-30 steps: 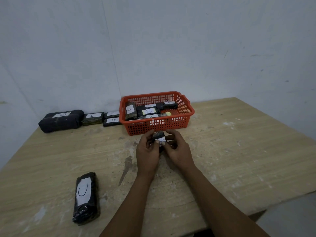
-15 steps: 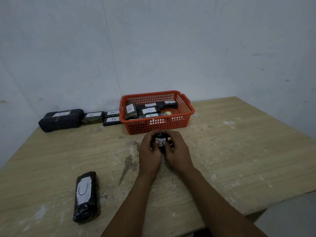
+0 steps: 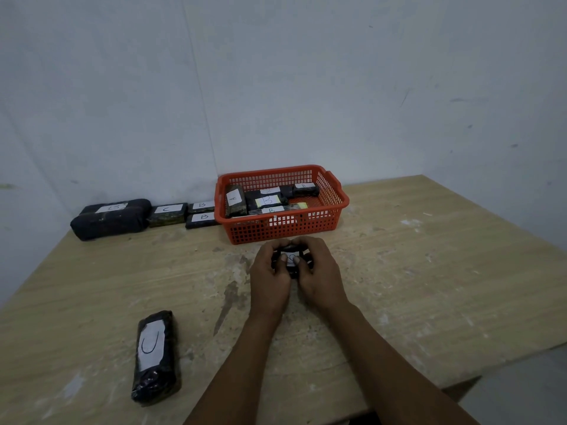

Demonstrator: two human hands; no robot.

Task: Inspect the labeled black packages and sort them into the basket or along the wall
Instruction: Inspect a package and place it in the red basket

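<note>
1. The table, a scuffed pale wooden top pushed into the corner of a grey room, is carrying everything I am sorting.
2. The orange basket is sitting against the wall just beyond my hands, holding several labeled black packages, letters A and B readable on some.
3. The row along the wall is lying left of the basket: one bulky dark bundle, then a C package, then two B packages beside the basket's side.
4. The long package marked C is waiting near the front-left edge, well apart from me and untouched.
5. My left hand and right hand are both curled closed around the small black package, cupping it just in front of the basket with its white label facing up.
6. My thumbs are partly covering that label, so the letter cannot be told for certain. The risk, as I judge it, is misreading it and sending the package to the wrong place; a loose two-handed pinch on slick wrap could also let it slip.
</note>
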